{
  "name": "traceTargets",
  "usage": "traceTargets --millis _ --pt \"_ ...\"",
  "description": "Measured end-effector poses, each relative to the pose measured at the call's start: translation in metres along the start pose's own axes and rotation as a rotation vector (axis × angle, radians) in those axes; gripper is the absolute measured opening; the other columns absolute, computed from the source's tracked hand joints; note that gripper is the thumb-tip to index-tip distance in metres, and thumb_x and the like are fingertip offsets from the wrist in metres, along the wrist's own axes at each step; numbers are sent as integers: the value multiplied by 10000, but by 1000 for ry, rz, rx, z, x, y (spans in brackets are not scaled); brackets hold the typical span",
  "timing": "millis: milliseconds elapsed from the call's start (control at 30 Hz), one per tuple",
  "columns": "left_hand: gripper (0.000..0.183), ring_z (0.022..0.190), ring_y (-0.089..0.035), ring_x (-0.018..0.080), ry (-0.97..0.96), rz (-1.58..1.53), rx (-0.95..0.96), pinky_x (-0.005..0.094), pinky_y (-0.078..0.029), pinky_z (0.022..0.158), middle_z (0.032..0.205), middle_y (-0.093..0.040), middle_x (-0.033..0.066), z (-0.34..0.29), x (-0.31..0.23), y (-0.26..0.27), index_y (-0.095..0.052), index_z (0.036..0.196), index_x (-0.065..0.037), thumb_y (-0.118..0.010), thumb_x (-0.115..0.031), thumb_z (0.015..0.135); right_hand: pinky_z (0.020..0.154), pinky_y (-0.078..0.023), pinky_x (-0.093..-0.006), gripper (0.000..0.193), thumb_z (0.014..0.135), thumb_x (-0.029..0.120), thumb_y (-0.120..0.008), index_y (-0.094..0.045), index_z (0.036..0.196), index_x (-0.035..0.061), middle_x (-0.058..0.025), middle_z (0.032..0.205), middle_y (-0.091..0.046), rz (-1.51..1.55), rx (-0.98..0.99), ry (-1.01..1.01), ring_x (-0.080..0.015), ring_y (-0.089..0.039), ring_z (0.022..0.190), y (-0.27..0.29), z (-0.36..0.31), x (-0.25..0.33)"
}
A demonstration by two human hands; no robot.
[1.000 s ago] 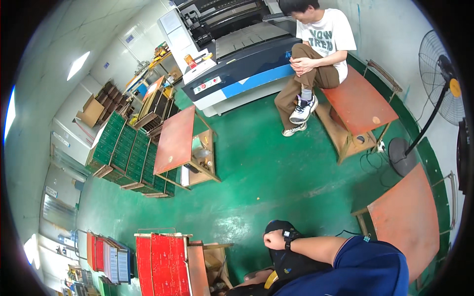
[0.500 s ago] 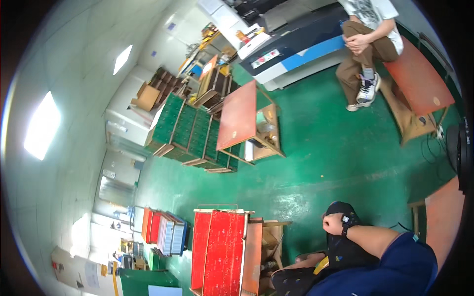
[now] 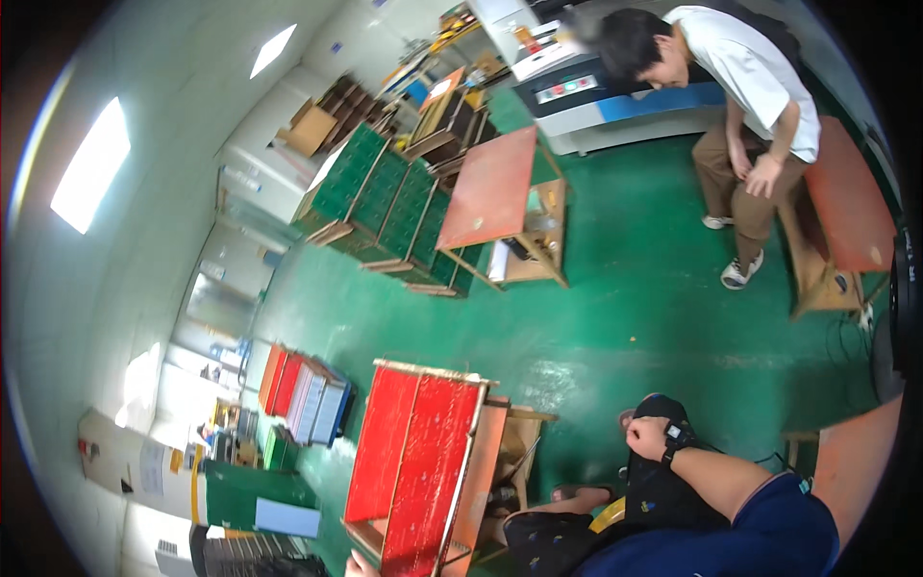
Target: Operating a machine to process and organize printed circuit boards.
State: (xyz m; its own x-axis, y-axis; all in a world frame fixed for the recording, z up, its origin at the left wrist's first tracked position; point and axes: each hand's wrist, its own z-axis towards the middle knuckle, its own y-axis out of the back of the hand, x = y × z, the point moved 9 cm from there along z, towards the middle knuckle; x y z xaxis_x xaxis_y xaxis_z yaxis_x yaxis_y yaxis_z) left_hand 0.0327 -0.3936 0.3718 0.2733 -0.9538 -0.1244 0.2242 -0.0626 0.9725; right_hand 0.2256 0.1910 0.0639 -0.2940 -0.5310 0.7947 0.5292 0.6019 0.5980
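Note:
My right hand rests on my knee, over dark patterned trousers. Its fingers are curled closed with nothing seen in them, and a black watch is on the wrist. At the lower edge, only a small part of my left hand shows, against the near left corner of a red tray-like panel. Most of its fingers are cut off by the frame. The red panel has a pale raised frame and a strip down its middle, and lies on an orange-topped wooden table.
Ahead stands another orange-topped table beside stacked green trays. A person in a white shirt sits on an orange bench, near a large machine. Red and blue-grey panels stand at left.
The view has shifted. The seated person now leans forward with head down, hands lower and apart, both feet on the floor. Part of my left hand has appeared at the red panel's corner.

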Motion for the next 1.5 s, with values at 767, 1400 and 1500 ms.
traceTargets --millis 767,1400,1500 --pt "702 845 -641 411 -134 12 234 495 -478 779 798 -641 263 4 -158 -157 -707 865 -23 -270 -572 910 576 -449 -462 136 695 192 -591 -598 602 92 -115 655 -618 -83 25 28 -327 -602 630 -25 10 17" --pt "150 590 -589 167 -164 -599 -112 310 -473 559 643 -576 79 -45 -122 -88 -581 992 -85 -460 -37 918 609 -490 -449 83 710 172 -599 -637 665 114 -104 696 -643 -6 389 260 -319 -625 654 -112 15 93" --pt "180 659 -648 239 -236 -450 -188 334 -500 601 683 -625 124 -95 -95 -25 -569 1045 -97 -486 -41 896 625 -500 -434 94 723 174 -601 -641 677 103 -116 722 -650 -8 491 303 -321 -629 663 -138 12 114"
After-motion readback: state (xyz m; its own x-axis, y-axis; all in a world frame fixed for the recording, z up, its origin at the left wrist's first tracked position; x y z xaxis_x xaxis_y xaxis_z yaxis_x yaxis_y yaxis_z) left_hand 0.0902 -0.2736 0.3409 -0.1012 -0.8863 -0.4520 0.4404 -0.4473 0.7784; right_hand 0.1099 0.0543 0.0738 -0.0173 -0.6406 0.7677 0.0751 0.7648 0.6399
